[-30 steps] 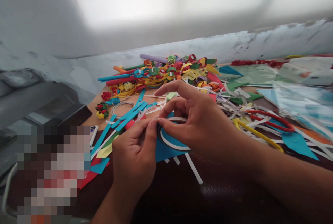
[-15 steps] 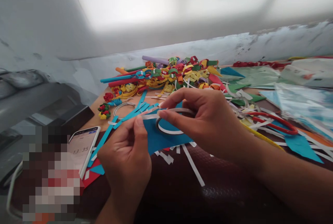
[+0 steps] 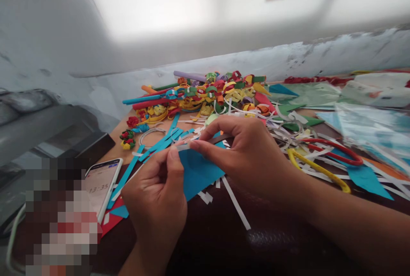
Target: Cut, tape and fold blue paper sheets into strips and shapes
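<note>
Between the thumb and finger of my left hand (image 3: 156, 186) is the end of a thin white strip (image 3: 183, 147), near the middle of the view. My right hand (image 3: 237, 143) pinches the same strip a little further right, its fingertips close to my left ones. A dark band (image 3: 221, 138) shows between my right fingers; how it joins the strip is hard to tell. Just beneath both hands lies a blue sheet (image 3: 200, 171), partly hidden by my right hand. Small white tape pieces and narrow blue strips (image 3: 163, 141) lie beyond my left hand.
A pile of coloured paper chains (image 3: 211, 90) stands at the back. Scissors with red handles (image 3: 339, 150) and a yellow loop (image 3: 333, 175) lie among white strips at right. At left are a phone (image 3: 104, 182) and a grey ring (image 3: 149, 137). Plastic packets (image 3: 368, 126) sit far right.
The white-lined loop below my right fingers no longer shows; a dark band is seen there instead. My right hand has shifted slightly left and down, uncovering more of the yellow loop.
</note>
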Available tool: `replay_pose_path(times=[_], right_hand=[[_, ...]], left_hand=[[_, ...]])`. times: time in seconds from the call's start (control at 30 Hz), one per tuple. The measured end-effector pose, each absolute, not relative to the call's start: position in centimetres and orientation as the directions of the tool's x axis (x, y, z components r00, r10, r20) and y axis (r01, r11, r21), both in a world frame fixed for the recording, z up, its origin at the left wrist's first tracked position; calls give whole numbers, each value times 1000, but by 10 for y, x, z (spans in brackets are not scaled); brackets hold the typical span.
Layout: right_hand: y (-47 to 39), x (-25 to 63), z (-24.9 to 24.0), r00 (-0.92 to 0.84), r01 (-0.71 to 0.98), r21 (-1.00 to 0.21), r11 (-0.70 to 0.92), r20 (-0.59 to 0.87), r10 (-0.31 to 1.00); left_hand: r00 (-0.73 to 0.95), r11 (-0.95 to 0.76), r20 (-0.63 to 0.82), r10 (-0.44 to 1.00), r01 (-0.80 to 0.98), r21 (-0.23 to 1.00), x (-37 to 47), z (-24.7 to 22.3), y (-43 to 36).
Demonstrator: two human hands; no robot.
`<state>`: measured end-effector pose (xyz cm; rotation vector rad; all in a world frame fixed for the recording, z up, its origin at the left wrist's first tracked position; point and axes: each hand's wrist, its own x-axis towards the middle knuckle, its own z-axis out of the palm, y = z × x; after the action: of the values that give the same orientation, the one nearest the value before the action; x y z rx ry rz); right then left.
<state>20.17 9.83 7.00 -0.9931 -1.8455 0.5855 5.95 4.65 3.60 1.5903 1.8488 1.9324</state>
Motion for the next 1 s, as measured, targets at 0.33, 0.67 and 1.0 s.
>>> replay_pose_path(times=[0.33, 0.67, 1.0], right_hand=[[102, 201, 68, -262, 360, -781, 510, 440, 859], [104, 201, 66, -282, 323, -740, 590, 520, 806], [105, 202, 60, -364, 238, -557, 795, 708, 605]], left_hand=[[-479, -273, 606, 635, 595, 756, 61, 37, 46], [-493, -327, 581, 647, 509, 796, 61, 36, 46], [-487, -427, 417, 767, 97, 899, 55, 31, 51]])
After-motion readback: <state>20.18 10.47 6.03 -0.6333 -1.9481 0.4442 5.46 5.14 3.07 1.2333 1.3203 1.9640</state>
